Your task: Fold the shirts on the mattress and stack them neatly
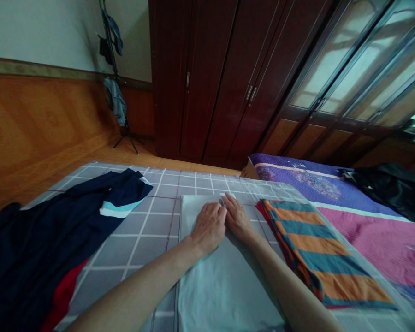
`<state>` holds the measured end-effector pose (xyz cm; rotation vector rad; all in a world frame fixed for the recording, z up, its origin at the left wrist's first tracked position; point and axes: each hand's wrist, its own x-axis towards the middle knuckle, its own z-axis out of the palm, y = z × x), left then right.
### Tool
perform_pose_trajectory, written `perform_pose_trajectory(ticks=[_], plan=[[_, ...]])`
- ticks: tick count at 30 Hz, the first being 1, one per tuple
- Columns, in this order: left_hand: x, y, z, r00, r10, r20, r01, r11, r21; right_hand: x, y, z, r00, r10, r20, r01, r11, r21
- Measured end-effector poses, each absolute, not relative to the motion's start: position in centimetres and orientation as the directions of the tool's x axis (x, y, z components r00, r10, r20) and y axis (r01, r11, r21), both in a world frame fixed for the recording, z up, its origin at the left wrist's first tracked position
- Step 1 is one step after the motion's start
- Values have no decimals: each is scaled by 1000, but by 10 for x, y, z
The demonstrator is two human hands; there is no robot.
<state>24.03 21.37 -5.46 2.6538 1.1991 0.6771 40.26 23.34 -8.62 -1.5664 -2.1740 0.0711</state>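
Pale blue cloth (224, 286) lies folded on the grey checked bedsheet (141, 251), one piece, under both hands. Left hand (209, 226) and right hand (238, 219), two in all, rest open and flat on it, fingertips almost meeting, gripping nothing. One folded orange-and-teal striped cloth (318, 253) lies right of it; one navy garment (55, 230) lies left.

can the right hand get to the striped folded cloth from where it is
Probably yes: the right hand rests on the pale folded cloth, close beside the striped folded cloth, with only a strip of checked bedsheet between them.
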Motion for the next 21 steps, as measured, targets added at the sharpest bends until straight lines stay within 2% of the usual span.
perform_pose_trajectory(ticks=[2, 5, 9, 12, 14, 15, 17, 19, 21], plan=[[234, 224, -65, 586, 748, 312, 699, -661, 273, 393, 229, -85, -305, 917, 259, 913, 359, -195], [225, 233, -77, 593, 791, 147, 747, -609, 266, 390, 224, -81, -317, 935, 159, 943, 329, -51], [213, 241, -77, 550, 835, -10, 813, -533, 237, 411, 224, -78, -186, 977, 103, 982, 188, -9], [208, 243, -71, 496, 866, -58, 854, -475, 211, 428, 223, -76, -13, 995, 96, 1000, 13, -5], [207, 242, -69, 459, 887, -57, 877, -441, 191, 427, 221, -75, 46, 990, 136, 999, -46, -2], [207, 240, -69, 467, 883, -43, 872, -453, 185, 423, 219, -74, 23, 986, 168, 1000, -23, -1], [210, 236, -71, 544, 839, -9, 825, -532, 190, 411, 216, -73, -131, 969, 209, 991, 135, -4], [211, 234, -73, 629, 778, -6, 760, -613, 215, 400, 213, -73, -316, 930, 187, 946, 325, -18], [208, 236, -73, 652, 756, -58, 745, -624, 234, 396, 212, -73, -377, 916, 137, 922, 385, -36]])
